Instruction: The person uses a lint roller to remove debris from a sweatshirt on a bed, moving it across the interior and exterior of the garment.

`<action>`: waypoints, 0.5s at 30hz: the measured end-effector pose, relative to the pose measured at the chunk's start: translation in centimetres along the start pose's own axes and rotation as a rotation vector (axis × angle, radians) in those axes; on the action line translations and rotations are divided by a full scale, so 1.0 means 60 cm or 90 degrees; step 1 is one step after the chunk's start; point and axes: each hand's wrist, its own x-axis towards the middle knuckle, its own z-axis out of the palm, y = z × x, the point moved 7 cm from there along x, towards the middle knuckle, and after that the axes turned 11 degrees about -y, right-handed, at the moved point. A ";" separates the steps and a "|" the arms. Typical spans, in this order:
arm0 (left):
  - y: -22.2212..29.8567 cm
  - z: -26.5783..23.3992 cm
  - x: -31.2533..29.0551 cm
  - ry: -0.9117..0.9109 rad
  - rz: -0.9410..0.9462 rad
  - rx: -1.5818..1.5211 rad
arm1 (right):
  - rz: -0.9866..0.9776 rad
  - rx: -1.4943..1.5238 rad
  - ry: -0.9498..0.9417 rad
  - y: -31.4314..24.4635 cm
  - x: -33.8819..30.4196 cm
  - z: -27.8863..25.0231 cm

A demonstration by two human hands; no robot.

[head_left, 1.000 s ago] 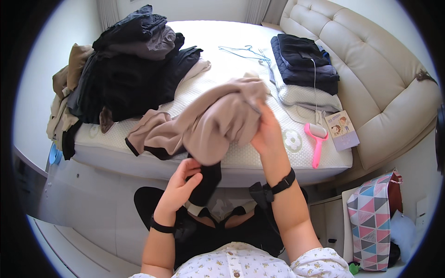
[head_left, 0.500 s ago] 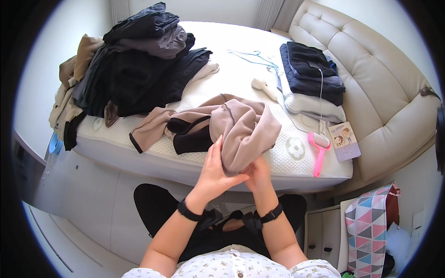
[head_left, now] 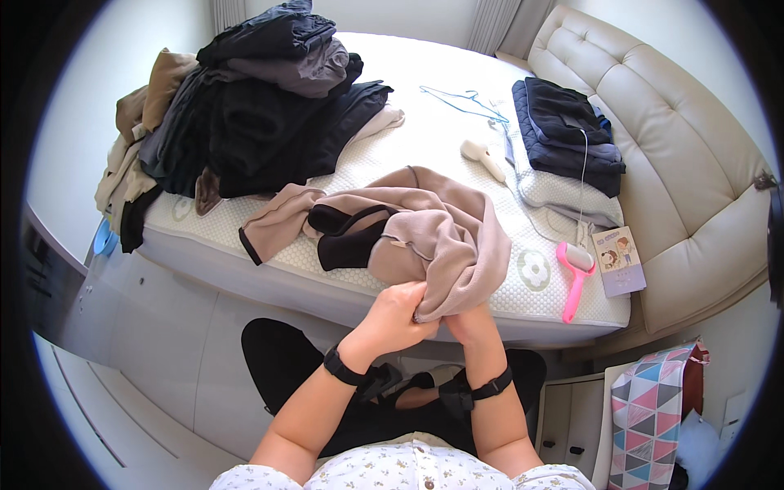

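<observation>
A dusty-pink long-sleeved garment (head_left: 465, 237) with black trim lies bunched over the near edge of the bed. Its left part, with a dark-edged end, stretches flat on the mattress, and black fabric shows in its middle. My left hand (head_left: 395, 317) is closed on the garment's near edge, fingers curled in. Right beside it, my right hand (head_left: 468, 324) grips the same edge from below, its fingers largely hidden under the cloth. Dark bands circle both wrists.
A tall heap of dark clothes (head_left: 269, 122) covers the bed's left side. Folded dark clothes (head_left: 563, 135) sit near the headboard (head_left: 653, 106). Around them lie a blue hanger (head_left: 465, 104), a white handheld device (head_left: 482, 158), a pink lint roller (head_left: 576, 278) and a booklet (head_left: 618, 261).
My left hand, spread against the cloth before, has closed on its edge beside my right hand. The bunched part of the garment has shifted and hangs lower. The view has turned slightly left.
</observation>
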 end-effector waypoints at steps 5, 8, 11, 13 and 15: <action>-0.040 0.059 -0.013 -0.144 -0.120 -0.360 | -0.135 0.082 0.083 -0.013 0.003 -0.047; -0.065 0.055 -0.019 -0.081 -0.133 -0.326 | -0.126 0.118 0.118 0.004 0.010 -0.057; -0.081 0.018 -0.030 0.029 -0.231 -0.223 | -0.079 0.177 0.076 0.002 0.005 -0.033; -0.067 -0.019 -0.033 0.171 -0.193 -0.009 | -0.028 0.258 -0.064 -0.005 0.002 -0.014; -0.054 -0.047 -0.040 0.308 -0.183 0.159 | -0.078 0.120 -0.058 -0.020 -0.008 -0.017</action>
